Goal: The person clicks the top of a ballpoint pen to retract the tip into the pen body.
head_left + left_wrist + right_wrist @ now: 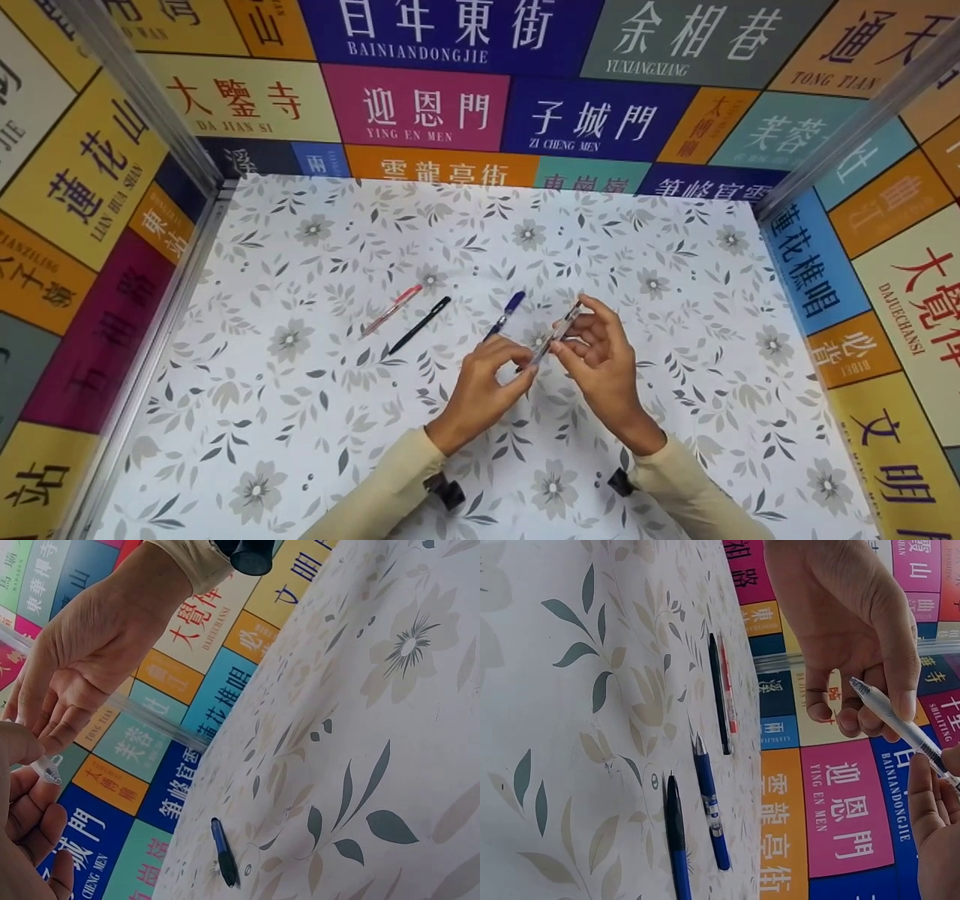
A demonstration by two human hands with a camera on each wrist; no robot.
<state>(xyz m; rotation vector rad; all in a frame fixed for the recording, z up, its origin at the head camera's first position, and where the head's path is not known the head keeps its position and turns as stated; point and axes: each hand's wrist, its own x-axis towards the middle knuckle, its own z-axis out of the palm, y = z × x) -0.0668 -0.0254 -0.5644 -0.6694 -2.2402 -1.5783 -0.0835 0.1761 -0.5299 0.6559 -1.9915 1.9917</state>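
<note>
Both hands hold a clear pen (553, 335) above the tabletop (300, 420): right hand (600, 360) pinches its far end, left hand (484, 390) its near tip. Red pen (390, 310), black pen (420, 324) and blue pen (505, 313) lie untouched to the left; nothing looks taken apart yet

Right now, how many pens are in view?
5: clear pen, held; red pen, black pen, blue pen lying on the table; second blue pen beside it, seen only by right wrist.

Sleeves: long, cream-coloured, close-fitting, reaching to both wrists.
Left hand (480, 382): bare.
Right hand (600, 352): bare.
Wrist cameras: small black units strapped beneath each cuff.
</note>
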